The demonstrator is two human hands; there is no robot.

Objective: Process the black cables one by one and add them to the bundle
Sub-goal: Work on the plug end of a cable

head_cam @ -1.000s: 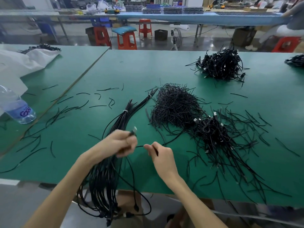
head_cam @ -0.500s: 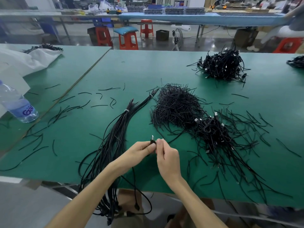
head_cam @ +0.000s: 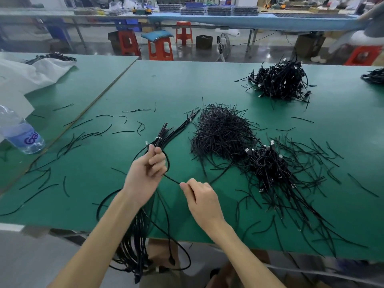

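Two hands work one loose black cable (head_cam: pixel 171 179) at the centre of the frame. Up goes the left hand (head_cam: pixel 145 173), away from the spot where both hands met half a second ago, and it now sits against the long bundle of black cables bound with white ties (head_cam: pixel 164 136), fingers curled round the cable's silver plug end, just below the nearer tie. Lower and to the right, the right hand (head_cam: pixel 199 196) pinches the same cable between thumb and fingertip, and the stretch between the hands is pulled straight. The bundle runs from mid-frame down off the front edge of the green-topped table (head_cam: pixel 187 84). It looks like this cable is being lined up to join, while the heap of coiled black cables with silver plugs (head_cam: pixel 268 163) waits at right.
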